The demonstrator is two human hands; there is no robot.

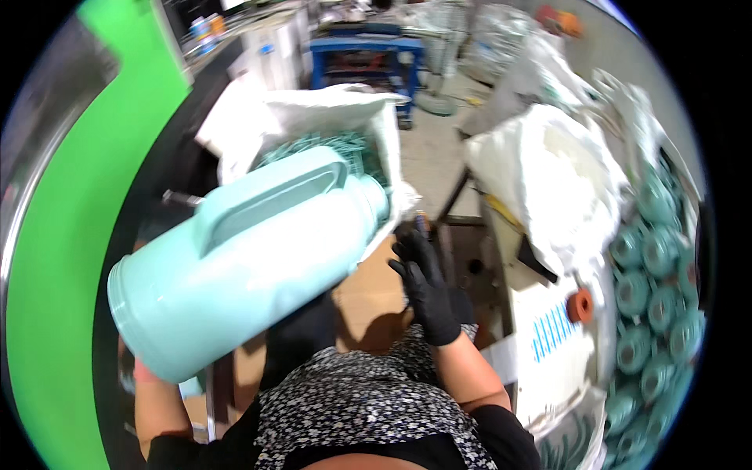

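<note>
A big pale-green plastic thermos jug body (258, 262) with a long moulded handle lies slanted across the left half of the view. Its wide base is at the lower left and its narrower neck points to the upper right. My left hand (144, 371) supports it near the base; the fingers are hidden behind the jug. To the right of the neck is my right hand (424, 283) in a black glove, fingers stretched out, holding nothing. Beyond the jug, a white woven sack (389, 141) holds many thin green plastic pieces (342, 145).
A bright green machine panel (59, 313) rises on my left. On the right, a white work surface (540, 395) carries blue-white strips (553, 332), an orange-red ring (580, 305) and a white bag (560, 204). Several green plastic parts (662, 305) fill the far right. A blue cart (366, 45) stands ahead.
</note>
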